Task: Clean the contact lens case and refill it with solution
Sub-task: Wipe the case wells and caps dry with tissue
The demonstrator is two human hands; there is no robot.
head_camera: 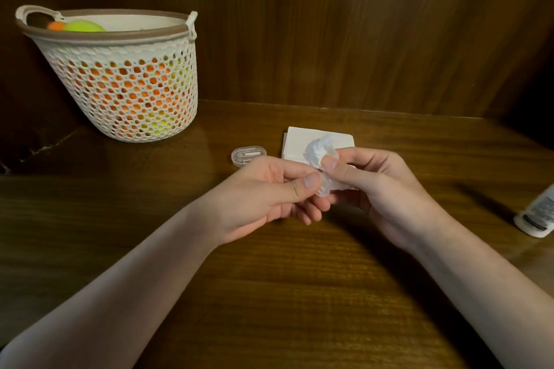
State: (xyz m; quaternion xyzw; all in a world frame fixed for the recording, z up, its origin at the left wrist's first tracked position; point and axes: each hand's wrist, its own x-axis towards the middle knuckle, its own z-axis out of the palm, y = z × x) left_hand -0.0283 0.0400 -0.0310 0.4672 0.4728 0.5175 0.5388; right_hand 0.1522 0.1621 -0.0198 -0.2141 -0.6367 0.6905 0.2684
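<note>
Nearest me, my left hand (269,188) pinches a small clear plastic lens case (325,188) between thumb and fingers, steadying it above the dark wooden table (269,293). My right hand (380,185) grips a crumpled white tissue (319,151) and presses it against the case — I judge this is the wiping step, with refilling yet to come. Off to my right lies a white solution bottle (536,215), within reach for later. Just beyond my hands sits a stack of white napkins (299,140), beside it a clear oval plastic container (248,155) with small tools inside. Farthest back — a white perforated basket (126,84) holding orange and green things.
</note>
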